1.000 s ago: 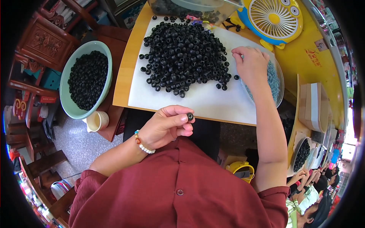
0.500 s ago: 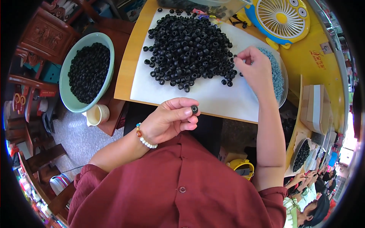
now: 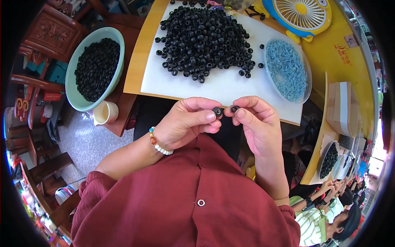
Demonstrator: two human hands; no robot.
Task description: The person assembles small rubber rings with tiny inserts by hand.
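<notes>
My left hand (image 3: 185, 123) pinches a black ring-shaped bead (image 3: 217, 111) between thumb and fingers, just in front of my chest. My right hand (image 3: 256, 125) pinches a second small black bead (image 3: 235, 109) right beside it, the two beads almost touching. Both hands hover at the near edge of a white mat (image 3: 230, 88). A large heap of black beads (image 3: 205, 39) lies on the mat beyond them. A clear round dish of tiny blue beads (image 3: 286, 69) sits on the mat to the right.
A pale green bowl (image 3: 78, 101) full of black beads stands on a low wooden stool at left, a cream cup (image 3: 105, 113) beside it. A yellow and blue fan (image 3: 302, 12) stands at the back. White boxes (image 3: 343, 109) lie right. Another person's arms (image 3: 325, 193) show at lower right.
My right hand came back from the blue bead dish to my left hand at the mat's near edge, now with a small bead. The left hand kept its black bead.
</notes>
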